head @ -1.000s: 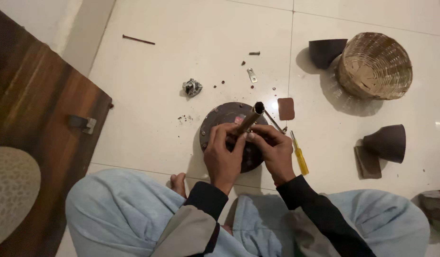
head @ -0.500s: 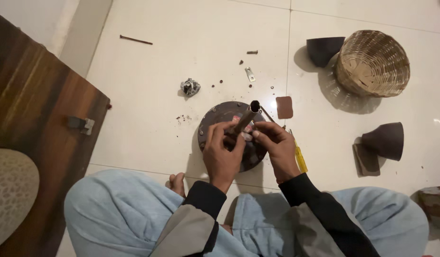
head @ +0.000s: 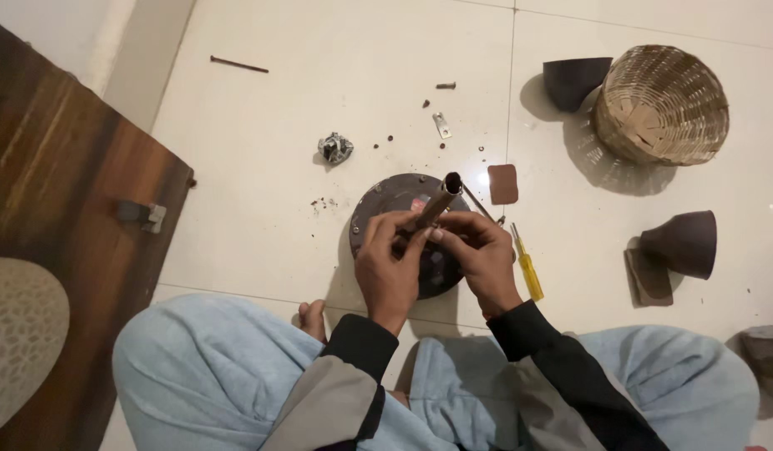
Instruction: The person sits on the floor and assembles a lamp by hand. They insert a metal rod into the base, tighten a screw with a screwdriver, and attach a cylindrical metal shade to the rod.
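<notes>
A round dark metal disc (head: 390, 196) lies on the white tiled floor in front of my crossed legs. A brown metal tube (head: 440, 199) rises from its middle, tilted up toward the right. My left hand (head: 389, 269) grips the lower part of the tube from the left. My right hand (head: 481, 255) holds the tube's base from the right, fingertips meeting those of the left hand. A yellow-handled screwdriver (head: 529, 271) lies on the floor just right of my right hand. The joint between tube and disc is hidden by my fingers.
A woven basket (head: 660, 103) lies tipped at the upper right beside a dark cone-shaped cup (head: 573, 81). Another dark cup (head: 679, 243) lies at the right. Small screws, a metal bracket (head: 441, 125), a crumpled grey lump (head: 335, 148) and a long nail (head: 238, 64) dot the floor. A wooden panel (head: 60, 192) fills the left.
Both hands stay on the tube over the disc. The fingers have shifted slightly around the tube's lower end; the tube keeps its tilt.
</notes>
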The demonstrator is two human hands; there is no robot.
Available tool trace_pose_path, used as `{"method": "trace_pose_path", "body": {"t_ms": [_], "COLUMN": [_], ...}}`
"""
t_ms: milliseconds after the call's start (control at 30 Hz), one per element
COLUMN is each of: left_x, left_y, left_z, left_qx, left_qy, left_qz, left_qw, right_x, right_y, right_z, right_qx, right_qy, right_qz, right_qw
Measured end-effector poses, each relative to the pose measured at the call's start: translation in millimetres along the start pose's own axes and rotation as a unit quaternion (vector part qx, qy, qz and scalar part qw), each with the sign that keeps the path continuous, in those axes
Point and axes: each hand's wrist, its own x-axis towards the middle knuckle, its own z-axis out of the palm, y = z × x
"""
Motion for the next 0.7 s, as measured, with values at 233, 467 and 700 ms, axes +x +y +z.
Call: {"method": "trace_pose_path", "body": {"t_ms": [233,467,700], "left_x": [1,0,0], "left_y": [-1,-2,-3], "left_z": [0,0,1], "left_qx": [-0.017,-0.012,-0.002], "left_qy": [0.008,0.001,0.009], "left_qz": [0.003,-0.011,0.010], "left_qw": [1.000,1.000,1.000], "right_x": [1,2,0], "right_y": [8,19,11], "right_z": [-1,-2,-5], "right_qx": [0.004,-0.060,-0.015], "right_qy": [0.012,0.027,0.029], "right_qz": [0.008,0.009,0.039], "right_qw": [1.000,0.998,0.999]}}
